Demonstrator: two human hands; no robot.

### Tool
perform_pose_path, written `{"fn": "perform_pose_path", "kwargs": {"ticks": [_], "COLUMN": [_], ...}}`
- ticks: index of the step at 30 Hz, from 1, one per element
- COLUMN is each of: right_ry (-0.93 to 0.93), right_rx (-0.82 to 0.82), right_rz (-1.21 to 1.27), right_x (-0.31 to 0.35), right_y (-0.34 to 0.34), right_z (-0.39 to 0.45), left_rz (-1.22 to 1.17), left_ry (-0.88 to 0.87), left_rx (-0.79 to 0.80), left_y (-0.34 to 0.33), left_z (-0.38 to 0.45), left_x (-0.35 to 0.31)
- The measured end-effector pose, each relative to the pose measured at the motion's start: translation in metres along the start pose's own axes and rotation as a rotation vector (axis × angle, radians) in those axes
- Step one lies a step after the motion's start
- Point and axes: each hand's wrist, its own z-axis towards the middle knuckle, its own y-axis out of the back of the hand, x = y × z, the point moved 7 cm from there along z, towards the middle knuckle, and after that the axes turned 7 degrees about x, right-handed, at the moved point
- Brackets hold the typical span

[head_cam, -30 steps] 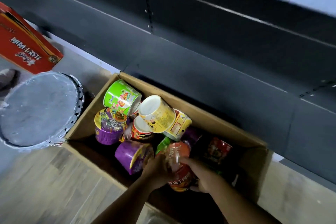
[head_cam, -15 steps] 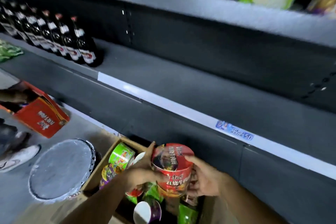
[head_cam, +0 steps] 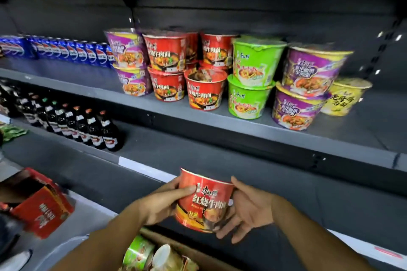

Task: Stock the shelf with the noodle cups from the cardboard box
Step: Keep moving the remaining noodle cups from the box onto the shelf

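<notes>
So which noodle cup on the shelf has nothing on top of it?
Look at the shelf packed with noodle cups. At its far right end, beside the purple stacks, sits the yellow cup. It is the only yellow one, standing alone, unstacked.

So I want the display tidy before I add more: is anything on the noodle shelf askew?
Yes. The upper purple noodle cup at the right leans, sitting crooked on the purple cup below. The other stacks look straight.
</notes>
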Motion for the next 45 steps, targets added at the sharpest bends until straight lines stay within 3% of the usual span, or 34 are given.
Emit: {"fn": "perform_pose_path", "kwargs": {"ticks": [8, 16, 32, 40, 45], "right_ry": [0.125, 0.312, 0.512, 0.611, 0.671], "right_rx": [-0.108, -0.229, -0.409, -0.545, -0.631], "right_rz": [-0.205, -0.287, -0.286, -0.213, -0.176], "right_x": [0.089, 0.167, 0.233, 0.268, 0.289], "right_y": [-0.006, 0.0, -0.006, -0.014, -0.01], "right_z": [-0.044, -0.064, -0.065, -0.062, -0.065], "left_rz": [-0.037, -0.035, 0.163, 0.225, 0.299], "left_ry": [-0.119, -0.266, -0.447, -0.494, -0.527], "left_rx": [-0.162, -0.181, -0.482, -0.505, -0.431], "left_y": [0.001, -0.017, 0.015, 0.04, 0.035], "left_z": [0.0, 0.003, -0.007, -0.003, 0.005], "left_x": [-0.092, -0.163, -0.229, -0.267, -0.286]}}
